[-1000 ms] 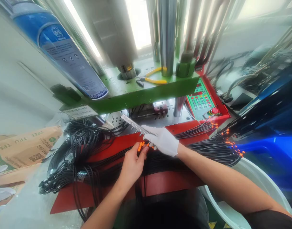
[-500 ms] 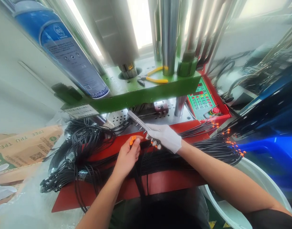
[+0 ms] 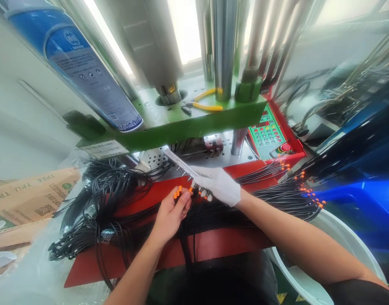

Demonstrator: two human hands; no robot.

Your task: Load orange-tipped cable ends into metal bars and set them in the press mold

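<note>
My bare left hand (image 3: 169, 216) is closed on several black cables with orange tips (image 3: 177, 193). One orange tip, pinched between thumb and finger, is at the lower edge of a metal bar (image 3: 180, 164); I cannot tell whether it is seated. My right hand (image 3: 222, 186), in a white glove, grips this bar, which slants up to the left and has a row of short pins along its underside. A few orange tips show at the bar beneath the gloved fingers. Below both hands, a bundle of black cables (image 3: 260, 205) lies across a red shelf (image 3: 226, 243).
A green press plate (image 3: 181, 131) stands ahead, bearing yellow-handled pliers (image 3: 207, 107) and a blue spray can (image 3: 95, 84). Tangled black cables (image 3: 110, 182) lie left. A control panel (image 3: 267, 133) is at the right, above a white tub (image 3: 349, 241). A paper sack (image 3: 32, 199) lies far left.
My left thumb and finger have brought one orange tip up to the bar's underside, and the held tips have spread apart. My right hand keeps its grip on the bar. The view has shifted slightly.
</note>
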